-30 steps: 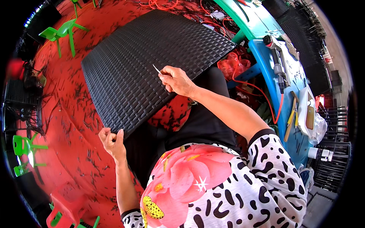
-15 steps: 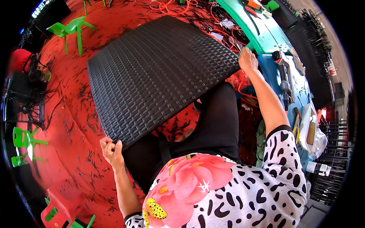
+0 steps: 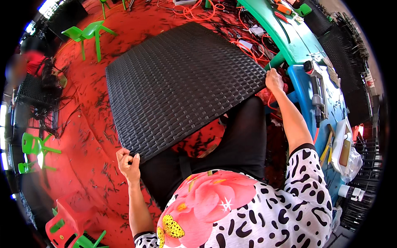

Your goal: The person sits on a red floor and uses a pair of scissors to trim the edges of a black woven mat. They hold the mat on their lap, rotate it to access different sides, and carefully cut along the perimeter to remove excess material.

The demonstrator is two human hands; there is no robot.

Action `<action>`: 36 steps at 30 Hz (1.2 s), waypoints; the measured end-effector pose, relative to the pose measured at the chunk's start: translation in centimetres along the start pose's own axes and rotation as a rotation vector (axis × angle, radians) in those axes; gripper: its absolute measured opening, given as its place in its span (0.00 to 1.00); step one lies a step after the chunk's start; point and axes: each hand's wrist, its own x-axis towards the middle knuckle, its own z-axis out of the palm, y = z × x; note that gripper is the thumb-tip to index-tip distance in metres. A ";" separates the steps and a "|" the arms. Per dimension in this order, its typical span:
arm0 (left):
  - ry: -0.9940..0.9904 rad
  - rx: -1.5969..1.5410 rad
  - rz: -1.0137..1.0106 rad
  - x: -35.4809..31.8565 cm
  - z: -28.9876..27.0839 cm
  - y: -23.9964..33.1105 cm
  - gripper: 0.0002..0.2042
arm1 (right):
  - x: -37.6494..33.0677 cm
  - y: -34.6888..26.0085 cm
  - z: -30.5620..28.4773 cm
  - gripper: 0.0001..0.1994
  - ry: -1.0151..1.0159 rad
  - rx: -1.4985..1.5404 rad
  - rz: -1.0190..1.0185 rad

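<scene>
A large black panel with a woven pattern (image 3: 178, 87) rests tilted across my lap above the red floor. My left hand (image 3: 127, 162) pinches the panel's near left corner. My right hand (image 3: 274, 78) grips its far right corner, next to the blue table edge. My legs in black trousers (image 3: 244, 136) show under the panel. Whether the right hand also holds a small tool is hidden.
A blue and green workbench (image 3: 306, 62) with a drill (image 3: 317, 89) and hand tools runs along the right. Orange cables (image 3: 248, 41) lie on the floor beyond the panel. Green plastic chairs (image 3: 89, 33) and a red stool (image 3: 66, 225) stand around. Black scraps litter the floor.
My right hand left the panel's near edge, where it held a thin pale tool, and reached out to the far right corner. The panel has shifted and the left hand still holds its corner.
</scene>
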 end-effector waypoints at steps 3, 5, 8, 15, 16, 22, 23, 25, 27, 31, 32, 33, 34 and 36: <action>0.006 -0.016 -0.003 -0.1 -0.2 0.0 0.15 | -0.4 -0.3 -0.2 0.15 0.019 0.014 -0.004; 0.032 -0.027 0.004 -0.2 -0.2 0.3 0.15 | -0.2 -0.2 0.3 0.15 0.045 0.000 -0.032; 0.069 -0.010 -0.010 -0.6 -0.8 1.3 0.15 | -0.1 -0.3 1.2 0.15 0.033 0.002 -0.011; 0.188 0.194 0.006 -2.5 -7.3 2.3 0.16 | -1.8 -6.7 5.3 0.15 -0.199 0.037 -0.209; 0.225 0.255 -0.033 -3.5 -8.1 3.1 0.16 | -1.9 -9.6 5.5 0.15 -0.226 0.024 -0.226; 0.236 0.485 -0.046 -7.3 -10.8 7.6 0.16 | -5.7 -14.1 14.4 0.13 -0.312 0.100 -0.298; 0.208 0.516 -0.028 -7.9 -11.2 8.6 0.15 | -7.1 -13.7 16.9 0.12 -0.305 0.164 -0.323; 0.133 0.592 -0.009 -8.9 -12.1 11.4 0.15 | -11.4 -15.1 18.4 0.13 -0.454 0.096 -0.260; 0.053 0.640 0.019 -7.8 -11.4 14.0 0.15 | -13.6 -15.8 20.3 0.13 -0.587 -0.018 -0.329; -0.082 0.722 0.174 -4.1 -7.5 17.6 0.16 | -15.5 -17.8 20.3 0.12 -0.677 0.016 -0.590; -0.124 0.712 0.208 -3.1 -6.2 18.3 0.16 | -15.5 -18.2 19.7 0.11 -0.649 0.112 -0.578; -0.165 0.708 0.240 -2.3 -4.8 19.2 0.16 | -15.2 -18.9 18.4 0.11 -0.622 0.212 -0.567; -0.196 0.683 0.292 -1.8 -3.4 19.5 0.15 | -14.7 -20.1 15.7 0.11 -0.723 0.304 -0.571; -0.279 0.601 0.381 -0.8 -1.0 20.1 0.13 | -14.4 -21.7 10.5 0.13 -0.919 0.609 -0.515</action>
